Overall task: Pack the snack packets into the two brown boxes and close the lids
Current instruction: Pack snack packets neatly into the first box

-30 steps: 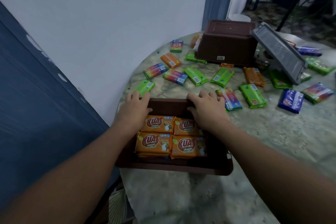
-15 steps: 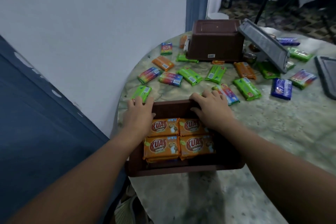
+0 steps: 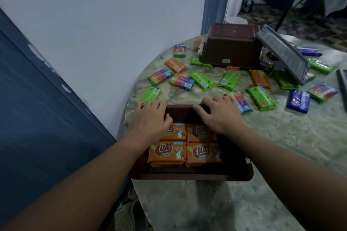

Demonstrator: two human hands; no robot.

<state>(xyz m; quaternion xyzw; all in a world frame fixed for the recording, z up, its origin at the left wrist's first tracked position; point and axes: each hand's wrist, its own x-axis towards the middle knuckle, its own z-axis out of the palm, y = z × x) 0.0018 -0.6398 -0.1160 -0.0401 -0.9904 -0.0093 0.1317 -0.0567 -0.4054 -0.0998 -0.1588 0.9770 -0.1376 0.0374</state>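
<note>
Both hands rest on the far rim of the near brown box [image 3: 189, 176]. The left hand [image 3: 150, 118] and right hand [image 3: 221, 116] curl their fingers over it. Orange packets [image 3: 185, 153] lie inside.

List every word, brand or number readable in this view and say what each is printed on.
"KUAT": on the orange packets lying in the near brown box.
Logos and barcode labels on the loose packets scattered over the table: too small to read.
White sticker on the far brown box: too small to read.
</note>
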